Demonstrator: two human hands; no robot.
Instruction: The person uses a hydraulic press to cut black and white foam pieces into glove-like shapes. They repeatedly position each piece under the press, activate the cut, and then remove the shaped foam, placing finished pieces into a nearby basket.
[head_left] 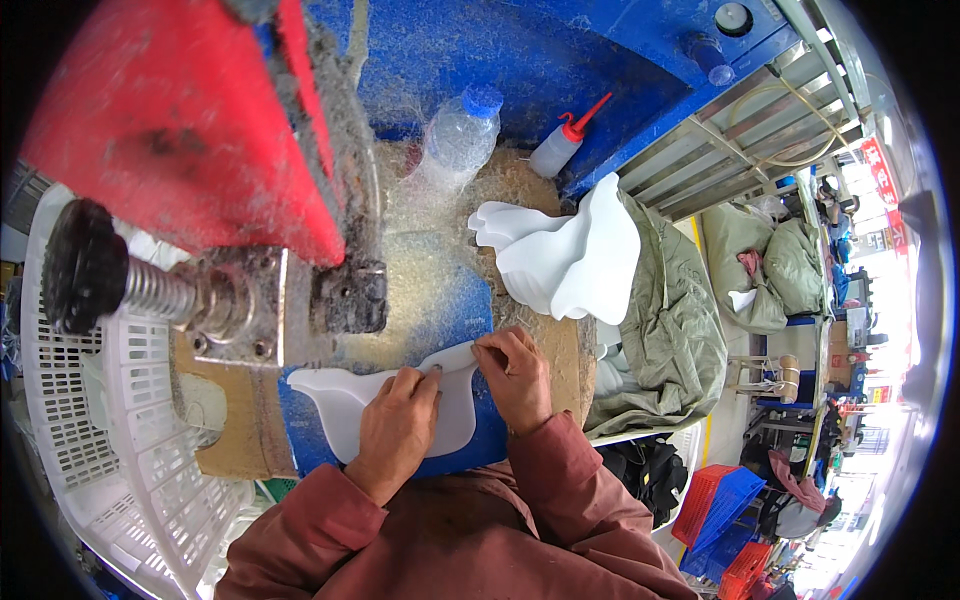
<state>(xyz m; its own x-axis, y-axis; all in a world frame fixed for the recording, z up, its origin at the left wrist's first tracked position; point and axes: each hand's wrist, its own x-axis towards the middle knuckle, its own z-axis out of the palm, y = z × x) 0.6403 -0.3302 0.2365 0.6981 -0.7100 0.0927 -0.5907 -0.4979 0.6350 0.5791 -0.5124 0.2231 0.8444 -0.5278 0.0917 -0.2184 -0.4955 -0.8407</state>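
Observation:
A white, wavy-edged sheet piece [345,405] lies across the blue board [305,445] right in front of me. My left hand [397,425] is closed on its upper edge near the middle, fingers bent over it. At the right end of that edge, my right hand [515,378] pinches the same piece between thumb and fingertips. Along the stretch between both hands the edge looks folded or rolled over. Beyond my right hand sits a loose stack of similar white pieces [565,255].
A red machine head [180,130] with a black knob [85,265] overhangs the left side. Behind stand a blue-capped plastic bottle [460,140] and a red-spouted oil bottle [558,150]. A white basket [130,420] flanks me left; a green cloth sack [670,320] lies right.

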